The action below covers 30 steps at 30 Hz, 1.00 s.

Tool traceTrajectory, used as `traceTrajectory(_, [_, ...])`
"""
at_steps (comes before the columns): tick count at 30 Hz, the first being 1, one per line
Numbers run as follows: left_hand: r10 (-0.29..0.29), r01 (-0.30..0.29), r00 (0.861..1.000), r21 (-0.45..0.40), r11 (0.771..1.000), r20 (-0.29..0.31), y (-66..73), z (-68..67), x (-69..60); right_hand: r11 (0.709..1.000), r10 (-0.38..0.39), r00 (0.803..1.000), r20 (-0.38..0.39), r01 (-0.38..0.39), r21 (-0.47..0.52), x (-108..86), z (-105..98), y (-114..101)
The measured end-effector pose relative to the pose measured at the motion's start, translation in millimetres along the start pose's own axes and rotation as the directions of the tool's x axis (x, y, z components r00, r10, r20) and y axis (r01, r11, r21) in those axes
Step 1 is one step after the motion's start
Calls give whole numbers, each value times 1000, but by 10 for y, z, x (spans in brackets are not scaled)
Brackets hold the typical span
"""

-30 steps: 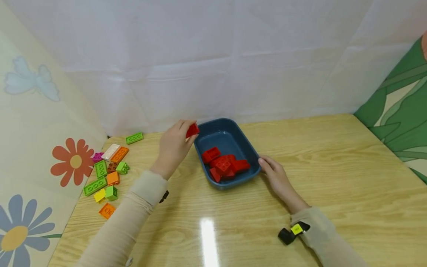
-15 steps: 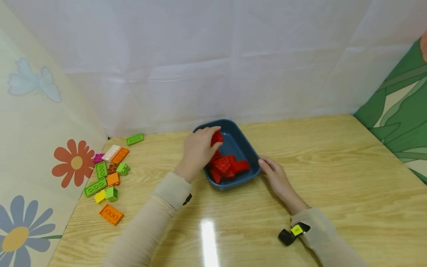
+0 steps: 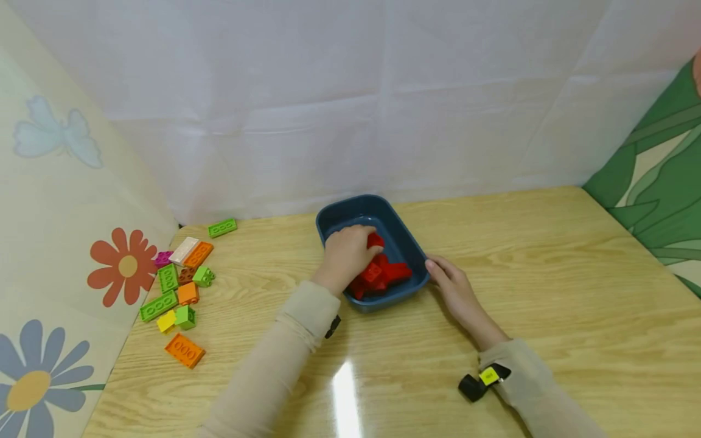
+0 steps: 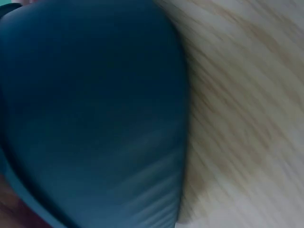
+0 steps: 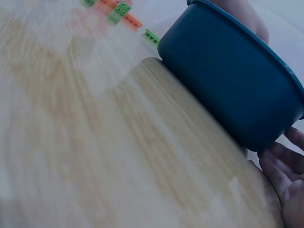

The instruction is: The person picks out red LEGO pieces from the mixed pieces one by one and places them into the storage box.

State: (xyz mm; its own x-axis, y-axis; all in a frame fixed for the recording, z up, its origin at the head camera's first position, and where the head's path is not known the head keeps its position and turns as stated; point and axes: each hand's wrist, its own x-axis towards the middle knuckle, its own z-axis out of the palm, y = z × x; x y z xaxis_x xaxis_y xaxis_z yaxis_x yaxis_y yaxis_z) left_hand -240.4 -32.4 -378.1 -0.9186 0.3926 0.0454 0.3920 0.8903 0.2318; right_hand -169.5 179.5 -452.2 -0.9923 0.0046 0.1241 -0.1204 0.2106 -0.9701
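A blue plastic bin (image 3: 400,231) stands on the table with several red toy bricks (image 3: 378,274) piled in its near part. My left hand (image 3: 347,255) reaches over its left rim and grips a red toy brick (image 3: 375,241) between fingers and thumb, just above the pile. Part of that brick is hidden by the fingers. At the bin's right near corner, my right hand (image 3: 457,292) holds the edge. The right wrist view shows its fingers (image 5: 280,164) against the outer wall, low on the corner. The bin's outer wall (image 4: 95,109) fills much of the left wrist view.
Loose green, orange, yellow, brown, white and magenta bricks lie at the table's left, among them an orange brick (image 3: 185,351) nearest the front and a green brick (image 3: 222,227) at the back. A white cloth (image 3: 274,121) hangs behind; painted panels flank the table.
My left hand has carried the red brick rightward and nearer, from the bin's left rim to just above the pile inside. The right hand and the bin stay in place.
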Motion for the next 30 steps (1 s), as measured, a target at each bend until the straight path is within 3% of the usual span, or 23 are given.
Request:
traceTrajectory(7, [-78, 76, 990, 19, 997, 114, 38, 19, 46, 1000, 9, 1000, 2, -9, -15, -7, 10, -4])
traceTrajectory(15, [-70, 69, 993, 14, 998, 94, 18, 7, 25, 1000, 21, 1000, 9, -21, -3, 1, 17, -4])
traceTrajectory(20, [-33, 33, 999, -38, 999, -8, -41, -22, -26, 1000, 21, 1000, 18, -22, 6, 30, 33, -15])
traceTrajectory(23, [14, -22, 996, -90, 996, -90, -82, -39, -91, 1000, 30, 999, 22, -30, 5, 48, 39, -21])
traceTrajectory(26, [54, -78, 984, -137, 987, -171, -125, -46, -206, 999, 54, 998, 30, -54, -1, 58, 34, -33])
traceTrajectory(30, [70, -121, 956, -162, 979, -286, -199, -63, -392, 995, 104, 993, 61, -104, -10, 70, 8, -66])
